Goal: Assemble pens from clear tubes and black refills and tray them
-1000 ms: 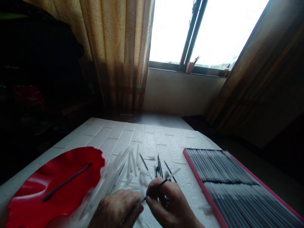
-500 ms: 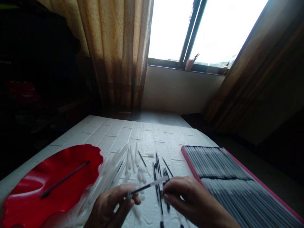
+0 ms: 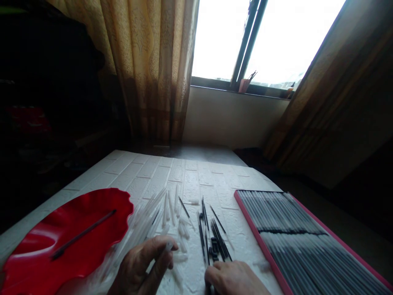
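My left hand is closed in a pinch on a small translucent plastic pen part, only its tip showing between thumb and forefinger. At the bottom, my right hand reaches down to the table with fingers curled together over the near end of the dark pen refills; whatever they grip is hidden. Short black pen caps lie just beyond those fingers, beside a bundle of dark refills. Around my left hand spread many clear pen tubes and short translucent pieces.
A red scalloped plate with one dark pen on it stands at the left. At right, a pink-edged box holds rows of pens. White brick-patterned covering tops the table. Behind are curtains and a window.
My right hand has moved down and nearer, away from my left hand. The tube with a dark refill that stretched between the hands no longer shows; my left hand keeps its pinch.
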